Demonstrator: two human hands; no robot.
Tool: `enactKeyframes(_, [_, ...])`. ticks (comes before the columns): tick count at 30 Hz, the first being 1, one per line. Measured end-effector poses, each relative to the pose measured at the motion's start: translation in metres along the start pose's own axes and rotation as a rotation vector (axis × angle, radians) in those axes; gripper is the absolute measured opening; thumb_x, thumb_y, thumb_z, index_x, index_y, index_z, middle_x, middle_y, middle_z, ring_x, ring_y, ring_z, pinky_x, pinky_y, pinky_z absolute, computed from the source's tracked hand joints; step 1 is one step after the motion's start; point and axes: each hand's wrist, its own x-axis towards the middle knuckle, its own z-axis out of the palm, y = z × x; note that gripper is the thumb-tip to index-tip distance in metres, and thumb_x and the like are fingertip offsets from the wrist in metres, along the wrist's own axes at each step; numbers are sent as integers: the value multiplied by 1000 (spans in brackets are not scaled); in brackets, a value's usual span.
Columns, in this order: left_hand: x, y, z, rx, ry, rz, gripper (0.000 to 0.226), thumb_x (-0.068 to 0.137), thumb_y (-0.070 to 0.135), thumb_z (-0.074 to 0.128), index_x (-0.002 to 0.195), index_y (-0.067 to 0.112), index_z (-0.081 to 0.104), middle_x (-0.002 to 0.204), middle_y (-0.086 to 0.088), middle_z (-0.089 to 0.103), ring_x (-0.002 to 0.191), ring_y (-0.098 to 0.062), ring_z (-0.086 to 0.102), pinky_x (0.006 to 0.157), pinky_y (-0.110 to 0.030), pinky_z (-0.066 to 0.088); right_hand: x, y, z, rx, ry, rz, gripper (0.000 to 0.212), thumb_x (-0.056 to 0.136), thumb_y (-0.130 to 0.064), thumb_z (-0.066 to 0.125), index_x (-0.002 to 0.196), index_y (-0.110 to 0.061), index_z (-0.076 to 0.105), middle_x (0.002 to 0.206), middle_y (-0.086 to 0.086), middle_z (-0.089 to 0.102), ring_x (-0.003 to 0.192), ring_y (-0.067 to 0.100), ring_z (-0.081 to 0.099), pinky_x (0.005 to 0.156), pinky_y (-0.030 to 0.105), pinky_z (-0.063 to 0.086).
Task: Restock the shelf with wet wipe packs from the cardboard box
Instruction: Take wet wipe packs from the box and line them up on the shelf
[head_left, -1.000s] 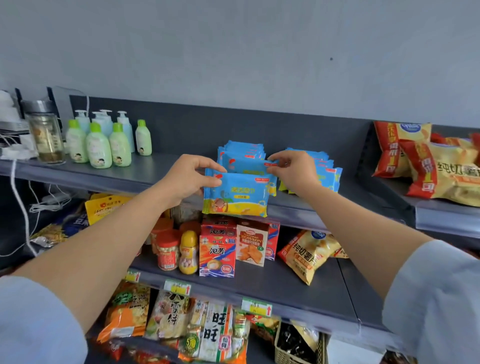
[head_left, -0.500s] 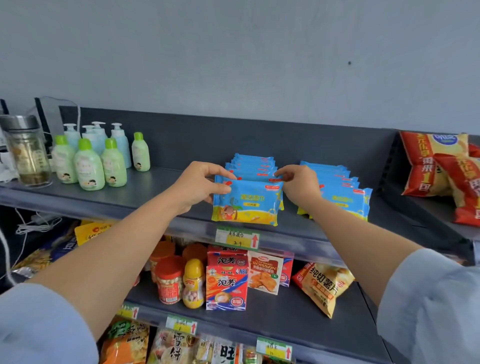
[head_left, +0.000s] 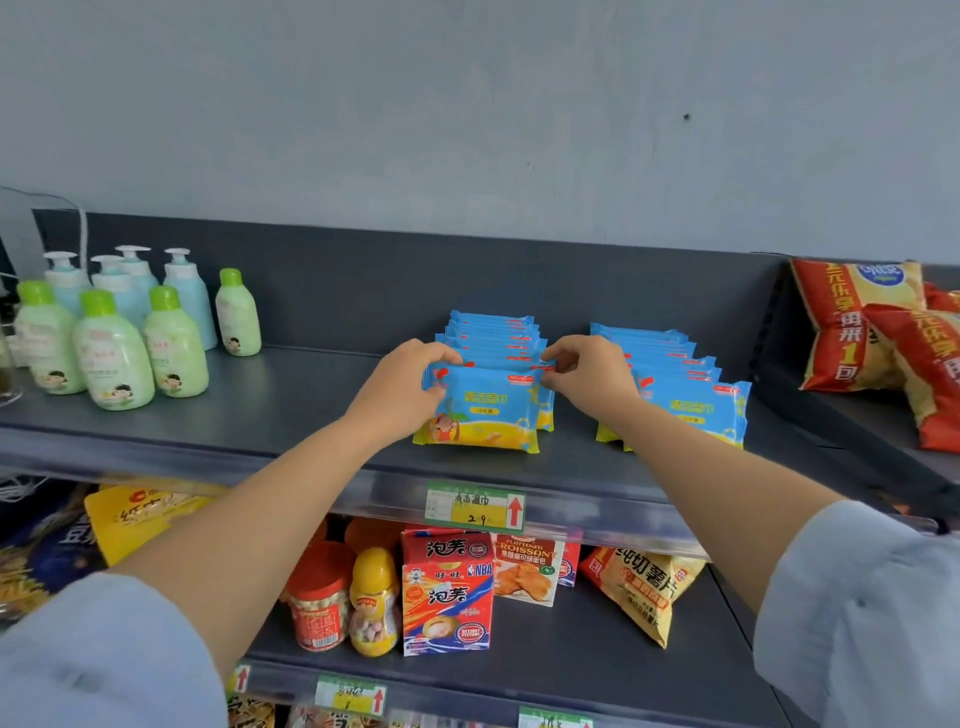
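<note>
A blue and yellow wet wipe pack (head_left: 480, 410) stands at the front of the left row of wet wipe packs (head_left: 493, 335) on the grey top shelf (head_left: 291, 415). My left hand (head_left: 402, 387) grips the pack's left edge. My right hand (head_left: 584, 371) pinches its upper right corner. A second row of the same packs (head_left: 685, 389) stands just right of my right hand. The cardboard box is out of view.
Green and blue lotion bottles (head_left: 119, 338) stand at the shelf's left end. Red and yellow snack bags (head_left: 872, 332) lie on the adjoining shelf to the right. A price tag (head_left: 475, 506) hangs on the shelf edge; boxes, jars and snack bags fill the shelf below.
Both hands carried the pack up and back from in front of the shelf edge and set it down at the front of the left row. The view also moved closer.
</note>
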Motion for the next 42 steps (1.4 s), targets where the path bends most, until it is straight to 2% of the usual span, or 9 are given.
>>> enactKeyframes(2, [-1, 0, 4, 51, -60, 30, 50, 82, 10, 71, 126, 25, 53, 118, 6, 41, 106, -5, 43, 78, -17, 38, 1, 0, 0, -26, 5, -11, 24, 83, -17, 73, 107, -15, 69, 95, 0, 67, 88, 16, 62, 76, 27, 51])
enactKeyframes(4, [-1, -1, 7, 113, -59, 46, 58, 79, 13, 76, 129, 22, 49, 120, 6, 38, 104, -4, 42, 79, -20, 38, 1, 0, 0, -36, 3, -15, 25, 84, -16, 72, 109, -15, 68, 95, -1, 65, 87, 14, 60, 75, 24, 48])
enactKeyframes(8, [4, -2, 13, 253, 20, 125, 55, 79, 12, 75, 128, 19, 49, 117, 5, 37, 101, -9, 49, 80, -26, 48, 0, 0, 2, -37, 6, -26, 25, 85, -12, 69, 109, -16, 63, 94, 2, 67, 87, 17, 63, 78, 30, 54])
enactKeyframes(11, [9, -2, 18, 322, 53, 133, 57, 79, 13, 75, 129, 18, 49, 118, 3, 38, 102, -13, 49, 81, -34, 53, 1, 0, 4, -34, 6, -21, 22, 83, -10, 70, 100, -18, 58, 89, 0, 65, 83, 17, 62, 76, 32, 55])
enactKeyframes(15, [12, -2, 24, 368, 78, 137, 57, 81, 12, 74, 131, 16, 47, 122, -1, 38, 105, -14, 49, 79, -35, 54, 0, 1, 5, -47, 15, -27, 22, 82, -10, 71, 95, -20, 56, 90, 0, 65, 83, 17, 62, 76, 34, 56])
enactKeyframes(25, [10, -4, 23, 539, 72, 165, 65, 81, 29, 74, 135, 19, 39, 128, -3, 36, 111, -17, 47, 77, -34, 52, -4, -1, 8, -156, 1, -59, 33, 82, -10, 67, 113, -16, 56, 103, 3, 64, 85, 19, 61, 80, 40, 56])
enactKeyframes(33, [10, -2, 26, 668, 98, 183, 68, 82, 38, 70, 137, 18, 36, 133, -6, 37, 118, -21, 41, 86, -33, 45, -19, -9, 6, -319, -33, -71, 54, 88, -10, 59, 137, -16, 41, 122, 7, 53, 105, 23, 55, 81, 33, 49])
enactKeyframes(36, [9, -1, 26, 699, 102, 200, 69, 83, 38, 70, 139, 17, 34, 139, -7, 35, 125, -23, 37, 93, -35, 41, -26, -13, 6, -377, -45, -58, 54, 88, -9, 57, 138, -14, 38, 124, 8, 51, 106, 26, 55, 82, 35, 49])
enactKeyframes(42, [7, 6, 25, 738, 108, 260, 70, 83, 38, 69, 140, 16, 34, 139, -7, 38, 131, -24, 31, 100, -36, 35, -41, -13, 0, -477, -33, -23, 48, 88, -13, 57, 133, -14, 40, 120, 9, 51, 106, 27, 53, 73, 31, 42])
